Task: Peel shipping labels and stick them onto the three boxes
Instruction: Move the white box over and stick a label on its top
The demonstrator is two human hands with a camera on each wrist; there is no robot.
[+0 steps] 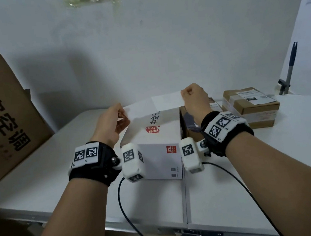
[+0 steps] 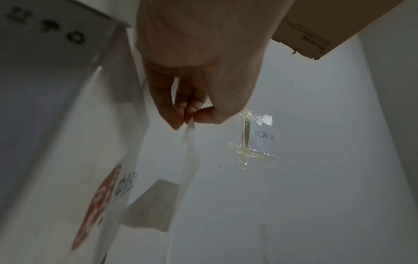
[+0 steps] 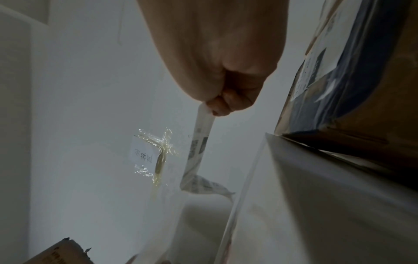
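A white box (image 1: 158,136) with a red logo stands mid-table. Just above its far end, both hands hold thin white sheets. My left hand (image 1: 123,114) pinches the edge of a plain white sheet (image 1: 138,110) between thumb and fingers; the left wrist view shows the same left hand (image 2: 187,121) on that sheet (image 2: 191,142). My right hand (image 1: 183,93) pinches a shipping label (image 1: 166,101). Its print shows in the right wrist view, where the label (image 3: 200,142) hangs from the right hand (image 3: 209,107). The two sheets overlap between the hands.
A brown box (image 1: 189,127) stands right of the white one. Stacked brown boxes (image 1: 251,107) carrying a label (image 1: 254,96) sit further right. A large cardboard carton (image 1: 2,107) leans at the left. A blue-handled tool (image 1: 292,65) stands by the wall. Cables (image 1: 125,207) hang over the white table (image 1: 60,166).
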